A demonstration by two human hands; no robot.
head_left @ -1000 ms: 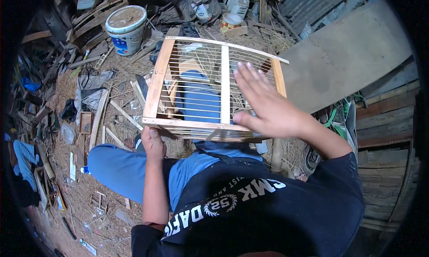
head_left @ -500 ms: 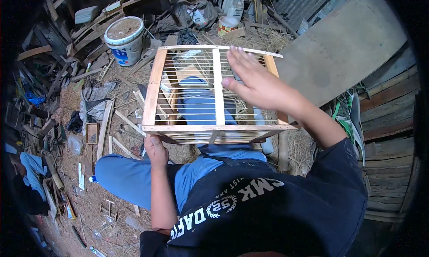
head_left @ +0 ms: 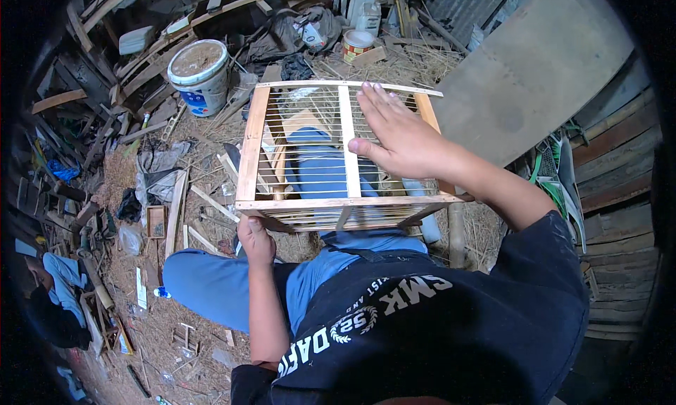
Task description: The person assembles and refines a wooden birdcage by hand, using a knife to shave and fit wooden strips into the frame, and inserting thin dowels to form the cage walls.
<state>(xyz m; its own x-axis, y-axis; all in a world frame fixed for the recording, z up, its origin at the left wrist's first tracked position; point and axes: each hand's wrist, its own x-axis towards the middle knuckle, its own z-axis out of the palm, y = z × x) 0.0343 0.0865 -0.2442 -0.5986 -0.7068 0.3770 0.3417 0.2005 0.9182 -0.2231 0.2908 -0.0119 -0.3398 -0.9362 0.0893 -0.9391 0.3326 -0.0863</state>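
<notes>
One cage (head_left: 351,168) fills the middle of the head view, held over the person's lap, its top of thin bars (head_left: 310,172) crossed by a pale slat (head_left: 347,116). The left hand (head_left: 257,243) grips the near left corner from below, thumb up against the near rail (head_left: 299,204); its other fingers are mostly hidden, so I cannot tell how they close. The right hand (head_left: 405,143) is spread flat above the right half of the top, palm down, fingers stretched toward the far side, thumb out to the slat. Whether its palm touches the bars I cannot tell.

Blue trousers (head_left: 211,282) show near left, and one leg is visible through the bars. Far left stands a bucket (head_left: 204,99) with a dusty brown top; a small tub (head_left: 356,54) sits far off, near the middle. Wood strips (head_left: 177,215) and a little box (head_left: 156,222) lie on the littered ground (head_left: 204,338) to the left. A wide board (head_left: 535,74) slants at far right, with a plank wall (head_left: 620,264) nearer on that side.
</notes>
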